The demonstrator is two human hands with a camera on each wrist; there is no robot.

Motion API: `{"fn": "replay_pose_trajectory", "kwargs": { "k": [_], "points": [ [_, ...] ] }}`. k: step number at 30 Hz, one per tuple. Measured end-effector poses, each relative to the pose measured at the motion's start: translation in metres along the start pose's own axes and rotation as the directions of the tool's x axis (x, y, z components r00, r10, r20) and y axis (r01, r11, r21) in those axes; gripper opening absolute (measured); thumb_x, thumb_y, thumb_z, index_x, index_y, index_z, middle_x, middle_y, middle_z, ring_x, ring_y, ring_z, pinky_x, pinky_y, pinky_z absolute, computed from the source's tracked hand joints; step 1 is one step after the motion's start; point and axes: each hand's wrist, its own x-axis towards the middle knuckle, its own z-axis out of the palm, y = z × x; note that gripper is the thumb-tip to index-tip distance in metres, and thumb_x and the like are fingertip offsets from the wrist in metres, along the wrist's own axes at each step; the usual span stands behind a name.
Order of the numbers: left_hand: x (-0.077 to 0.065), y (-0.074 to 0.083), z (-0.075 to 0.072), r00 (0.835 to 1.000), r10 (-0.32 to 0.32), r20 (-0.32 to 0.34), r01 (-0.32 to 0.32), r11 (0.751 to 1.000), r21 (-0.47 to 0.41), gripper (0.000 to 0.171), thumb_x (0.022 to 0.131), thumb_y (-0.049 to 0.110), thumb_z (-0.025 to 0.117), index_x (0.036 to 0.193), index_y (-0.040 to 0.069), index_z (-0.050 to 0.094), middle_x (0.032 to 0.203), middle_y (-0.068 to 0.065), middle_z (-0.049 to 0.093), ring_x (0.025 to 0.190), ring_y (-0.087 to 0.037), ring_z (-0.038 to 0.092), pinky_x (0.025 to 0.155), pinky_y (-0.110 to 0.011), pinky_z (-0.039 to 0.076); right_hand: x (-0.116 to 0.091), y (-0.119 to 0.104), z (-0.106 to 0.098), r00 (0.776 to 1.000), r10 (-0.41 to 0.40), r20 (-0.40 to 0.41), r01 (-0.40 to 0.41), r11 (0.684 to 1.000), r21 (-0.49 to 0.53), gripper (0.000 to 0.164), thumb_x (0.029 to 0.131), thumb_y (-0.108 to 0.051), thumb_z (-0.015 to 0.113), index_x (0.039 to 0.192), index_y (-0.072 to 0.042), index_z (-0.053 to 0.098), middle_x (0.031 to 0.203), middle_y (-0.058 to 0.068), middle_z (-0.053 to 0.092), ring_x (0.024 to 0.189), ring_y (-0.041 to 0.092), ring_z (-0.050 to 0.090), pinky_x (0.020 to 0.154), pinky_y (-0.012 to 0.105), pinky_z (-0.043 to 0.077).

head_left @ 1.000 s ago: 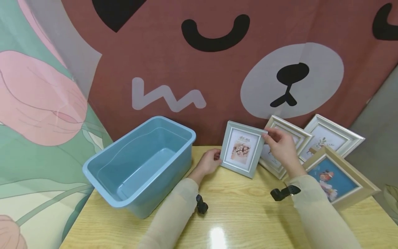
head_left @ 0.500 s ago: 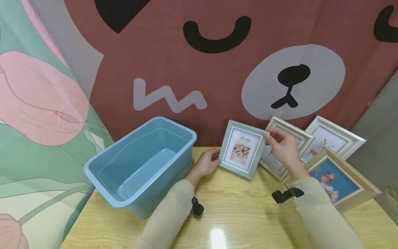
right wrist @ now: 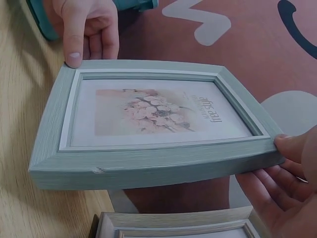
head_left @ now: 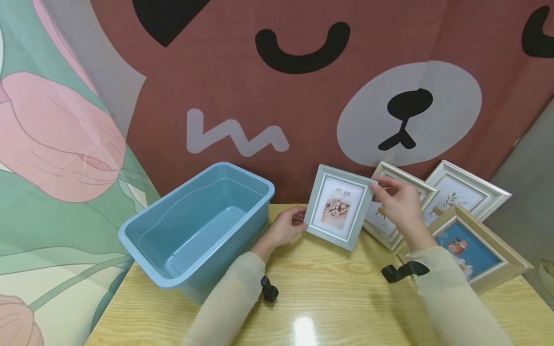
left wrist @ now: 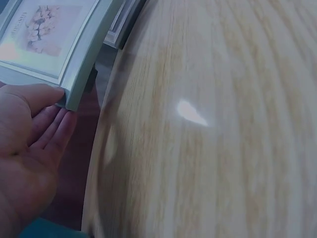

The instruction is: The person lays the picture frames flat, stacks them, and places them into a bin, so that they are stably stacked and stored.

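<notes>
A grey-green picture frame [head_left: 339, 207] with a flower print stands slanted near the table's back edge, between both hands. My left hand [head_left: 284, 226] pinches its lower left corner, thumb on the front and fingers behind, as the left wrist view shows at the frame's corner [left wrist: 74, 74]. At the upper right corner my right hand [head_left: 400, 202] pinches it between thumb and fingers. In the right wrist view the print [right wrist: 153, 111] faces up and a small nick marks the rim. Part of a cream-edged frame [head_left: 385, 226] is hidden behind the right hand and the grey-green frame.
A deep blue plastic tub [head_left: 199, 226] stands left of the left arm. Over at the right, a silver-white frame [head_left: 489, 194] and a tan frame [head_left: 480, 278] with a blue picture overlap. Behind the wooden table [head_left: 329, 293] hangs a bear-print cloth [head_left: 225, 81].
Both hands keep their hold on the grey-green frame. The right hand has shifted slightly to the right, and the left forearm has swung a little to the left.
</notes>
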Motion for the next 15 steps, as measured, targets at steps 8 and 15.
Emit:
{"fn": "replay_pose_trajectory", "kwargs": {
  "k": [8, 15],
  "points": [
    [-0.007, 0.000, -0.005, 1.000, 0.005, 0.020, -0.004, 1.000, -0.023, 0.047, 0.103, 0.003, 0.069, 0.149, -0.002, 0.059, 0.132, -0.021, 0.071, 0.122, -0.033, 0.069, 0.110, -0.047, 0.058, -0.002, -0.002, -0.003, 1.000, 0.005, 0.005, -0.005, 1.000, 0.020, 0.041, 0.108, -0.027, 0.068, 0.139, 0.000, 0.071, 0.087, -0.016, 0.069, 0.074, -0.010, 0.069, 0.061, 0.019, 0.062],
    [-0.011, -0.003, -0.010, 0.998, 0.030, 0.060, -0.027, 0.998, -0.058, 0.052, 0.104, 0.006, 0.070, 0.153, -0.001, 0.055, 0.135, -0.021, 0.070, 0.125, -0.034, 0.067, 0.113, -0.046, 0.056, -0.005, -0.005, -0.007, 1.000, -0.007, 0.010, 0.006, 0.999, 0.050, 0.042, 0.108, -0.025, 0.068, 0.140, 0.002, 0.069, 0.092, -0.023, 0.066, 0.076, -0.010, 0.070, 0.064, 0.016, 0.061]
  ]
}}
